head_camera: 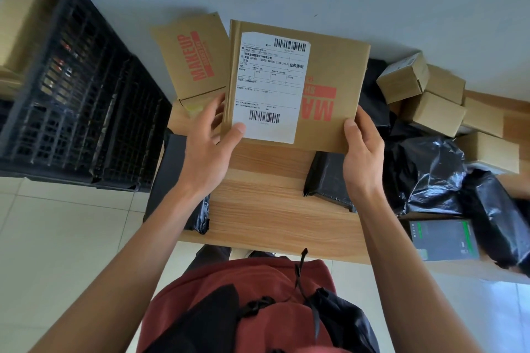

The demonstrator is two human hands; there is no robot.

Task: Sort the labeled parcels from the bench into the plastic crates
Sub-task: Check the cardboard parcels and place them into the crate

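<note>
I hold a flat brown cardboard parcel (327, 71) with red lettering and a white shipping label (269, 86) above the wooden bench (266, 209), label facing me. My left hand (209, 149) grips its lower left corner, thumb on the label. At the lower right corner, my right hand (362, 157) grips the parcel with the thumb on its front. A second brown parcel marked MAKEUP (192, 57) lies behind it on the left. Black plastic crates (83, 112) stand to the left of the bench.
Small brown boxes (424, 94) and black plastic mailer bags (430, 172) pile up on the bench's right side. Another black bag (172, 169) hangs at the left edge, one more (327, 178) lies centrally. A tablet (444, 241) lies front right. A cardboard box (20, 23) sits in the far crate.
</note>
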